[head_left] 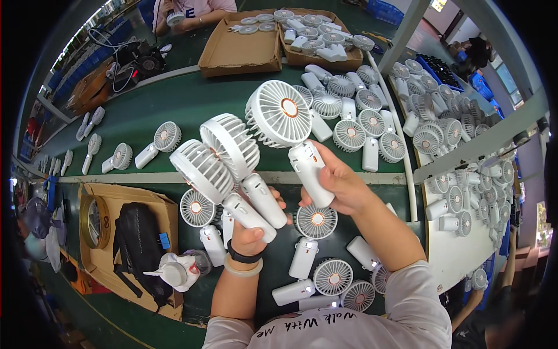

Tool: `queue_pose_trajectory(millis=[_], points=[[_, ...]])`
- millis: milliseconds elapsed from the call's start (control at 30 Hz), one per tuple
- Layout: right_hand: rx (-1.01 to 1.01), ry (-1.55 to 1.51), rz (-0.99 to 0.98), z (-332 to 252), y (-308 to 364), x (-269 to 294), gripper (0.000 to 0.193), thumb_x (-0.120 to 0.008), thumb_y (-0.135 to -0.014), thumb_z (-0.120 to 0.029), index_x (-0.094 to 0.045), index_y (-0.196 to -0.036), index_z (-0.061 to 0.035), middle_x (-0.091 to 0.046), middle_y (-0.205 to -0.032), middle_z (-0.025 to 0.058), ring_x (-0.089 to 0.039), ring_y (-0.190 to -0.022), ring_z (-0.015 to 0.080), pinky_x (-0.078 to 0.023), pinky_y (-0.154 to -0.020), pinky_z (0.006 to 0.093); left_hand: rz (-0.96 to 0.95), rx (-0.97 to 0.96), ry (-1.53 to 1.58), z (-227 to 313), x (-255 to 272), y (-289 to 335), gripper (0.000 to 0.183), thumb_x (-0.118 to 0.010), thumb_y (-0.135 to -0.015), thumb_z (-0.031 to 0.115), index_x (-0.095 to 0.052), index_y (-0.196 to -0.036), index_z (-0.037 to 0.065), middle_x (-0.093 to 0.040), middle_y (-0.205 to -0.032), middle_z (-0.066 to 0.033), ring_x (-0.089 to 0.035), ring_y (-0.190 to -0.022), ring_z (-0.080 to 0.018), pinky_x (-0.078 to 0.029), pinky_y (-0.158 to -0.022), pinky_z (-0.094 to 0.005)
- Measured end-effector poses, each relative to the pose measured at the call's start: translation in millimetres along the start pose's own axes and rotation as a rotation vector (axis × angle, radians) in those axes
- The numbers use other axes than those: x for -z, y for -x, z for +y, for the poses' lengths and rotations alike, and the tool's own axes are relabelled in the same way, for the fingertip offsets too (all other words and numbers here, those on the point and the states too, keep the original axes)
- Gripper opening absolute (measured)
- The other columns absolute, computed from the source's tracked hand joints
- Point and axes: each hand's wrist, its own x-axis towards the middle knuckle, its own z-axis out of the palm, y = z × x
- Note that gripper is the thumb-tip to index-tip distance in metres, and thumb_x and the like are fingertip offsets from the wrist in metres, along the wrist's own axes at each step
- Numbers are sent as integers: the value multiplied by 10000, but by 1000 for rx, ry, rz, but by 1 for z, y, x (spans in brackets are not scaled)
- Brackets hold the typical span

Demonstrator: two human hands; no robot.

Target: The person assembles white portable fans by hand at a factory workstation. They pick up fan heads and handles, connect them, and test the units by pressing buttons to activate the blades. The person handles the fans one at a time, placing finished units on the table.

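My left hand (250, 237) is closed round the handles of two white handheld fans, a front fan (200, 170) and a rear fan (229, 142), their round heads side by side. The fingers behind the handles are partly hidden. My right hand (344, 185) grips a third white handheld fan (283, 113) by its handle. Its caged head has a copper-coloured ring at the centre and tilts up, near the left hand's pair. Below my hands, several more fans lie on the green bench, among them a fan (333, 277) close to my body.
Fans lie spaced along a green belt (192, 128) and heap up at its right. Cardboard trays (241, 55) stand beyond it, before another person (197, 11). At left, a cardboard box (128, 195) holds a black bag; a bottle (177, 272) stands beside it. A metal post (401, 41) rises right.
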Motion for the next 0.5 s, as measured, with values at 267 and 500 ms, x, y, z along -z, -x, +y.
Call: queue_pose_trajectory(millis=[267, 500], points=[[284, 476, 249, 14, 5, -6, 466, -568, -816, 29, -353, -1228, 1, -514, -1175, 131, -562, -1034, 182, -481, -867, 307, 13, 15, -66, -1, 0, 0, 783, -747, -629, 148, -325, -1285, 70, -457, -1174, -141, -520, -1065, -248, -523, -776, -457], [234, 398, 293, 15, 6, -7, 530, -623, -795, -9, -379, -1265, 4, -528, -1196, 90, -521, -1087, 152, -418, -942, 311, 34, -18, -185, -4, -1, 3, 928, -743, -623, 163, -195, -1369, 100, -461, -1177, -128, -502, -1062, -256, -524, -771, -442]])
